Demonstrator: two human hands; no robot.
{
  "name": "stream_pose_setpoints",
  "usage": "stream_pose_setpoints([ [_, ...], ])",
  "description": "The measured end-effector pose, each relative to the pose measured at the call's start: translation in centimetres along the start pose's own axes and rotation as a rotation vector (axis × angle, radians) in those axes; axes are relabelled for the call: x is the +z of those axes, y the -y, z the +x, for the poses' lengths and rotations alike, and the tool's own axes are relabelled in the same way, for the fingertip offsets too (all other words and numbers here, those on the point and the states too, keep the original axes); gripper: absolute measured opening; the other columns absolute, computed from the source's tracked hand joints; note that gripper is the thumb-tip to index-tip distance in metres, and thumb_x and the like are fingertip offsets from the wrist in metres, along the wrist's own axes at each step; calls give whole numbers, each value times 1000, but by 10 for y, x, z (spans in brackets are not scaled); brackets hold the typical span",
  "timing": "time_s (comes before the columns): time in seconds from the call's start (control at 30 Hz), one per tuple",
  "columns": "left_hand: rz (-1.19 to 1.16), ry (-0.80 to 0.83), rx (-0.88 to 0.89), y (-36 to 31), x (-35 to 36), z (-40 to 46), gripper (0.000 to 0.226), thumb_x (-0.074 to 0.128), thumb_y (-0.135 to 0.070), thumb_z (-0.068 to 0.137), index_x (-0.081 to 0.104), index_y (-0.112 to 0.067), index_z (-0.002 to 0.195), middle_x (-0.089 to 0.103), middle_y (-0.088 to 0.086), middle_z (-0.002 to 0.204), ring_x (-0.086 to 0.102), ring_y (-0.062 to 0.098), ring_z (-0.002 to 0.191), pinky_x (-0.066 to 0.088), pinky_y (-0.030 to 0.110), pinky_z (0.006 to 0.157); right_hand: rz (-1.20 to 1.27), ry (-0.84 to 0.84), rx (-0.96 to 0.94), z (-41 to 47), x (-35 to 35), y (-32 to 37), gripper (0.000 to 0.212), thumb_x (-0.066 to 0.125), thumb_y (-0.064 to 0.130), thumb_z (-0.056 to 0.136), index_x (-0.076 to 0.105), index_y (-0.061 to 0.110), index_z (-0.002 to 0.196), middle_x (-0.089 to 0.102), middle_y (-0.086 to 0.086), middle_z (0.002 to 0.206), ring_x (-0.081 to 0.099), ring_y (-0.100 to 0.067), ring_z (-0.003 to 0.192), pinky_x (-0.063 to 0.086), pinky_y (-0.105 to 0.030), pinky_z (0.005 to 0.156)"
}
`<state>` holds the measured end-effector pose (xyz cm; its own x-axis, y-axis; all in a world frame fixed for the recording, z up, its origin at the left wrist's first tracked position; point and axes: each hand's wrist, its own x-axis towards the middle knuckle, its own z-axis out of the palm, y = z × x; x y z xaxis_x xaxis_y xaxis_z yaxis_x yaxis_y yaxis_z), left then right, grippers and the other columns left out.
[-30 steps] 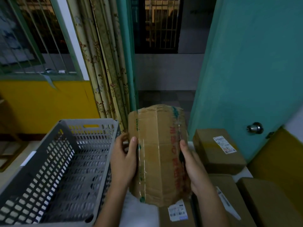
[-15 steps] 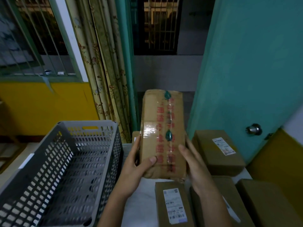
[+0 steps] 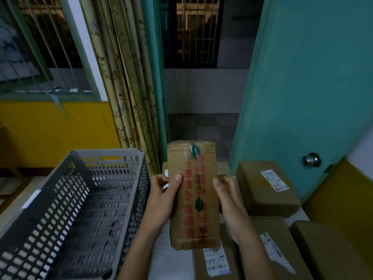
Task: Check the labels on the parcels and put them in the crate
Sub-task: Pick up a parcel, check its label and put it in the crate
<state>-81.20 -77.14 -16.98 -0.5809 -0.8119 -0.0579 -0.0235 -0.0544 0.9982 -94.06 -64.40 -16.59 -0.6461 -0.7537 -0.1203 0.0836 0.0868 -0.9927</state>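
Long, flat brown cardboard parcel (image 3: 193,195), wrapped in clear tape with red printed characters and green leaf marks, is held in the air in front of the person, above the white counter (image 3: 171,265) and just right of the grey perforated plastic crate (image 3: 76,209). Long axis runs away from the person and upward, far end raised, near end low over the counter; broad printed face turned toward the camera. Judgement: held this way so a face can be read; no white shipping label shows on this face. Left hand (image 3: 161,199) grips the left edge, thumb laid across the front; right hand (image 3: 228,199) grips the right edge, fingers curled behind. Hands are apart, one on each long side, which would let the parcel be turned about its long axis. Other brown cardboard boxes lie on the counter to the right, one (image 3: 266,186) with a white label facing up, another (image 3: 218,265) below the parcel showing a barcode label. Crate interior appears to hold no parcels.
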Motion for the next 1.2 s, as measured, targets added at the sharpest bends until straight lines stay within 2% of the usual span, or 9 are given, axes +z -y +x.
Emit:
stream_pose_setpoints([
  [0.17, 21, 19, 70, 13, 7, 0, 47, 62, -55, 85, 49, -45, 129, 68, -7, 121, 70, 9, 108, 59, 27, 84, -97, -182, 11, 2, 15, 5, 54, 47, 71, 83, 56, 26, 112, 66, 8, 103, 62, -8, 95, 44, -29, 72],
  [0.33, 5, -9, 61, 7, 5, -3, 52, 66, -51, 81, 48, -29, 124, 66, -4, 121, 70, -1, 97, 57, 19, 74, -92, -110, 52, 9, 12, -2, 88, 40, 102, 66, 59, 39, 125, 69, 10, 119, 63, -13, 114, 48, -46, 100],
  [0.53, 123, -102, 104, 3, 13, -9, 48, 65, -53, 82, 47, -23, 114, 68, -7, 109, 67, -10, 88, 51, 9, 68, -186, -186, 80, 9, 24, 4, 114, 21, 108, 59, 44, 37, 145, 60, 4, 139, 55, -23, 130, 43, -55, 109],
  [0.63, 167, -164, 122, 10, 8, -6, 48, 60, -65, 78, 49, -30, 110, 70, -9, 106, 68, -7, 89, 52, 12, 72, -214, -155, 94, 7, 23, 3, 110, 24, 107, 63, 44, 36, 144, 60, 4, 139, 55, -23, 129, 43, -56, 108],
  [0.8, 16, -187, 70, 8, -6, 2, 61, 49, -82, 79, 54, -37, 119, 68, -5, 115, 68, 7, 103, 54, 37, 91, -158, -122, -18, 5, 9, -1, 60, 39, 92, 79, 64, 42, 102, 71, 10, 103, 66, -12, 104, 52, -40, 89],
  [0.87, -9, -184, 49, 9, -13, 3, 84, 43, -94, 75, 58, -30, 127, 70, -3, 118, 68, 13, 110, 52, 48, 100, -159, -126, -21, 7, 2, 0, 50, 48, 84, 81, 61, 47, 112, 65, 16, 118, 60, -11, 118, 50, -36, 92],
  [1.0, -127, -130, 13, 3, -13, -1, 67, 39, -81, 91, 67, -30, 123, 74, 5, 119, 70, 24, 113, 52, 57, 102, -102, -72, 121, 9, -3, -1, 81, 54, 78, 76, 39, 46, 149, 48, 12, 148, 46, -20, 138, 38, -54, 112],
  [1.13, -168, -79, -8, -1, -9, -1, 45, 35, -62, 100, 73, -39, 106, 77, 8, 109, 74, 29, 104, 55, 54, 97, -54, -13, 197, 5, -4, -3, 59, 57, 69, 80, 62, 34, 127, 77, 11, 102, 73, -15, 100, 54, -46, 95],
  [1.2, -139, -117, 6, 1, -9, 1, 47, 36, -67, 98, 72, -39, 110, 77, 3, 110, 73, 26, 106, 55, 49, 96, -28, -13, 168, 4, -3, -6, 48, 59, 61, 87, 65, 26, 119, 79, 2, 96, 77, -16, 90, 59, -39, 83],
])
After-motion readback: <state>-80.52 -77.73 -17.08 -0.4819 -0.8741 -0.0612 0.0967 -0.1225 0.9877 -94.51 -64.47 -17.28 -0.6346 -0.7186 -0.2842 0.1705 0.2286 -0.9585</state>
